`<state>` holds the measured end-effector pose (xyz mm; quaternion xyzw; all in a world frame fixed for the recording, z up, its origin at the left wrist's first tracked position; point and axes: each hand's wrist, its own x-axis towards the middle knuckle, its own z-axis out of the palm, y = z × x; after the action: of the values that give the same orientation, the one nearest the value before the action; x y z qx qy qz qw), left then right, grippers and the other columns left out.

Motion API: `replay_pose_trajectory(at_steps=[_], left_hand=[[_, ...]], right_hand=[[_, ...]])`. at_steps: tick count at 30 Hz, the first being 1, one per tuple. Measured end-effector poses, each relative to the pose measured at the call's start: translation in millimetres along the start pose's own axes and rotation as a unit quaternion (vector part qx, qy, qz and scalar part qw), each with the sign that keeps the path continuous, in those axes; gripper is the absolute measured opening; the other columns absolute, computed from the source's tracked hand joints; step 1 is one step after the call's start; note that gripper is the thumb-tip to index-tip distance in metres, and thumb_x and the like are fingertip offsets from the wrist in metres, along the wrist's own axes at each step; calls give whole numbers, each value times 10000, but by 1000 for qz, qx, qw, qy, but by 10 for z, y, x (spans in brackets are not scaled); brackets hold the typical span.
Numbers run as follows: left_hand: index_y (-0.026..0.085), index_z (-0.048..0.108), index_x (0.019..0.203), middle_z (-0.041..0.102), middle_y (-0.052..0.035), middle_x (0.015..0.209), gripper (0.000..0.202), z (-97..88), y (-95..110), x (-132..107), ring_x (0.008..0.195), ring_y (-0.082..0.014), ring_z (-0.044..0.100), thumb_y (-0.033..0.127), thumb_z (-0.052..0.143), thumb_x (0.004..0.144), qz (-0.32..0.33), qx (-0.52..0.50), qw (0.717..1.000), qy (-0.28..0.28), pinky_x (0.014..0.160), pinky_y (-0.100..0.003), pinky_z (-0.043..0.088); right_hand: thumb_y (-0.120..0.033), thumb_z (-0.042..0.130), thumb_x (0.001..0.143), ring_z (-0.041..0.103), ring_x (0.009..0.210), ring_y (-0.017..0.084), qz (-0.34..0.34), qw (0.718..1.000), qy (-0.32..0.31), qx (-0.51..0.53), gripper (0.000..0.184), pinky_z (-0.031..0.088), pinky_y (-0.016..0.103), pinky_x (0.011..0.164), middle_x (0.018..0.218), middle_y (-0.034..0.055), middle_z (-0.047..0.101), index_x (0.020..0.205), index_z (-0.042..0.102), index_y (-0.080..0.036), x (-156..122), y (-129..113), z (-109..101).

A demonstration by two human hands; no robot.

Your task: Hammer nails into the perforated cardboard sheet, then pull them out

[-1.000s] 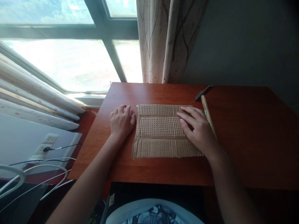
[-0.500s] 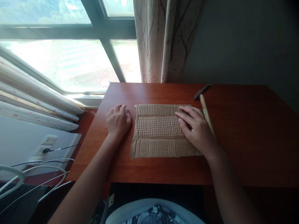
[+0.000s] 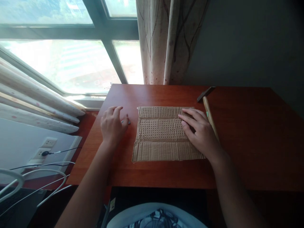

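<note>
A brown cardboard sheet [image 3: 161,133] punched with rows of small holes lies flat on the reddish wooden table [image 3: 249,136]. My right hand [image 3: 201,133] rests palm down on its right part, fingers stretched out and open, holding nothing. My left hand [image 3: 111,125] lies palm down on the table to the left of the sheet, fingers loosely spread. A few small dark nails [image 3: 126,122] lie at its thumb tip. A hammer [image 3: 209,109] with a wooden handle and a dark head lies just beyond my right hand.
Patterned curtains [image 3: 166,41] hang behind the table's far edge, beside a large window [image 3: 71,57]. Wall sockets with a plugged cable [image 3: 46,147] and white cables are at the lower left. The table's left edge is near my left forearm.
My left hand has slid left, away from the cardboard's edge, uncovering the small nails. My right hand and the hammer have stayed put.
</note>
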<state>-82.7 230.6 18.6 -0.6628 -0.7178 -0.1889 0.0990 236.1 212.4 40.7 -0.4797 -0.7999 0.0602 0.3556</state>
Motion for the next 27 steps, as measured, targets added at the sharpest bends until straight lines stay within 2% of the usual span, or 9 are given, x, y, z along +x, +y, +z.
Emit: replay_pose_trajectory(at_steps=[4,9,13,18,27], left_hand=[[215,692,1062,680,-85,1049,292,-172,-92,-188,928,-266,641,377,473,957,7,19,999,-32,745,-364,452],[232,709,1025,680,-75,1006,290,-181,-150,-369,898,-266,630,368,458,968,49,61,995,-63,678,-357,420],[230,721,1007,673,-76,997,317,-152,-167,-371,879,-260,620,368,436,984,73,68,992,-71,660,-357,411],[229,717,973,677,-69,1007,314,-134,-163,-320,910,-257,615,347,427,996,104,83,988,-78,664,-358,410],[226,712,928,684,-81,1016,341,-124,-134,-280,904,-259,602,352,405,1005,110,98,985,-89,663,-365,406]], right_hand=[[-179,502,955,542,1259,283,0,1000,-9,0,325,458,544,1094,1300,95,649,1197,713,-226,15,-18,-22],[-150,500,931,522,1284,292,-4,1000,-16,-4,364,445,565,1102,1334,97,626,1223,701,-234,4,-18,-29],[-153,514,921,521,1284,294,-1,1000,-16,-13,365,450,568,1098,1334,88,624,1220,701,-247,1,-13,-17],[-154,513,927,527,1273,287,-7,1000,-14,-19,333,458,540,1100,1313,117,634,1190,713,-197,15,-19,-15],[-151,513,929,527,1277,282,-10,1000,-13,-23,334,458,536,1103,1317,110,635,1196,708,-202,13,-18,-15]])
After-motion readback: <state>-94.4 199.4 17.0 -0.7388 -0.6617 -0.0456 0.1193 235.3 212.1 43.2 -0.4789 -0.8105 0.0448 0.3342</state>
